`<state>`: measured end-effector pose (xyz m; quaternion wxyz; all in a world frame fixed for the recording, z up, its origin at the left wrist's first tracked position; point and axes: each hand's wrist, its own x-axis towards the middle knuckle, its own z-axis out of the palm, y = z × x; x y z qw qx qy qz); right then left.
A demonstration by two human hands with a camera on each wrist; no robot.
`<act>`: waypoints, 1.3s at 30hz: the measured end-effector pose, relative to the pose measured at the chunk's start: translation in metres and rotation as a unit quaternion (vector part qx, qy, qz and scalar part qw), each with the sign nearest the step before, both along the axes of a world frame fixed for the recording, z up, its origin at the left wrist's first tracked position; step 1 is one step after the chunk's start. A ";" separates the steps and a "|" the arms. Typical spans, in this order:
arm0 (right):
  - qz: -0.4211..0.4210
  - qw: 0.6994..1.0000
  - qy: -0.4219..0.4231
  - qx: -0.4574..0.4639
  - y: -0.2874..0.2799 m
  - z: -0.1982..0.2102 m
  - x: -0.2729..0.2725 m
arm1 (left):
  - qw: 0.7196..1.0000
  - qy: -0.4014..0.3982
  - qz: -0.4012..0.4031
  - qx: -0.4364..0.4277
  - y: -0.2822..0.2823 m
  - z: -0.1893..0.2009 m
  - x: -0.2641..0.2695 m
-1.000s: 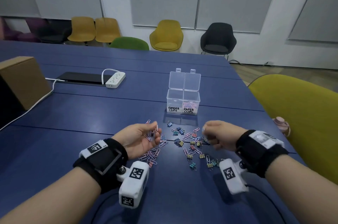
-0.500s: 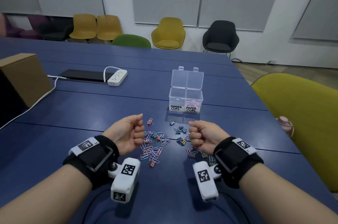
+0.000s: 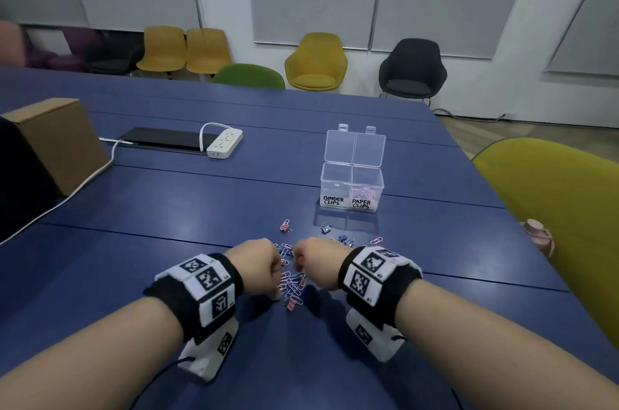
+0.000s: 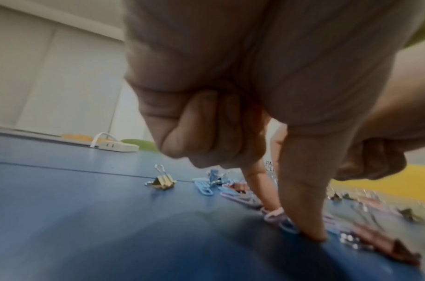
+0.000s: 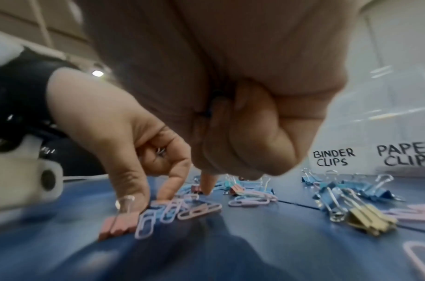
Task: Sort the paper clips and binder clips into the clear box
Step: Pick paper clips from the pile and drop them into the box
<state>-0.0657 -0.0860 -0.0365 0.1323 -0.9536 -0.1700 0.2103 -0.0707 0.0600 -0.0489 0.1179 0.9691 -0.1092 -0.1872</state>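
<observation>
Both hands dropped onto pile since earlier frame. Left hand (image 3: 259, 264) pinched paper clips (image 5: 173, 209) against bench (image 3: 167, 208); right hand (image 3: 313, 262) curled, contents unclear. Clips light, slippery, tangle-prone; binder clips (image 5: 365, 214) stiffer, likely best lifted by wire handles. Clear box (image 3: 351, 186) stood beyond, open.

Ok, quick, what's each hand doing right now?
Left hand: pinching pastel wire paper clips.
Right hand: fingers curled, forefinger down; whether it holds anything cannot be told.

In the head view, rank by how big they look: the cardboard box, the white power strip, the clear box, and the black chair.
1. cardboard box
2. black chair, though it stands farthest away
3. clear box
4. white power strip
</observation>
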 end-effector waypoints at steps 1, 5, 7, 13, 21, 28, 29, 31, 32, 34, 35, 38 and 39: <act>0.013 0.999 -0.013 -0.028 0.003 -0.004 -0.001 | 1.000 -0.008 -0.009 0.014 -0.002 -0.001 0.000; 0.017 0.997 -0.048 -0.055 0.005 -0.012 -0.001 | 0.997 -0.013 -0.044 0.060 -0.005 -0.002 0.001; 0.021 0.997 -0.060 -0.047 0.001 -0.013 0.000 | 0.994 -0.018 -0.060 0.089 -0.006 -0.002 0.001; 0.069 0.995 -0.061 -0.045 -0.004 -0.016 -0.002 | 0.987 -0.009 -0.086 0.139 -0.009 -0.003 -0.001; 0.073 0.991 -0.058 -0.096 -0.007 -0.015 -0.002 | 0.993 0.033 -0.058 0.099 -0.006 0.003 -0.006; 0.049 0.993 -0.023 -0.104 -0.018 -0.012 -0.007 | 0.802 0.287 0.243 -0.465 0.007 0.010 -0.004; 0.032 0.996 -0.003 -0.078 -0.022 -0.011 -0.006 | 0.751 0.313 0.256 -0.522 0.010 0.010 -0.002; -0.044 0.996 0.067 0.048 -0.033 -0.010 -0.006 | 0.658 0.342 0.259 -0.619 0.015 0.012 0.001; -0.109 0.973 0.127 0.157 -0.040 -0.009 -0.007 | 0.614 0.347 0.265 -0.657 0.016 0.012 0.002; -0.235 0.853 0.248 0.394 -0.051 -0.009 -0.008 | 0.548 0.349 0.271 -0.710 0.015 0.010 0.003; -0.276 0.776 0.297 0.483 -0.057 -0.009 -0.007 | 0.527 0.347 0.272 -0.726 0.012 0.010 0.002; -0.307 0.611 0.374 0.627 -0.070 -0.008 -0.006 | 0.507 0.342 0.269 -0.744 -0.001 0.009 0.005; -0.313 0.577 0.371 0.657 -0.073 -0.009 -0.005 | 0.509 0.342 0.271 -0.742 -0.006 0.009 0.007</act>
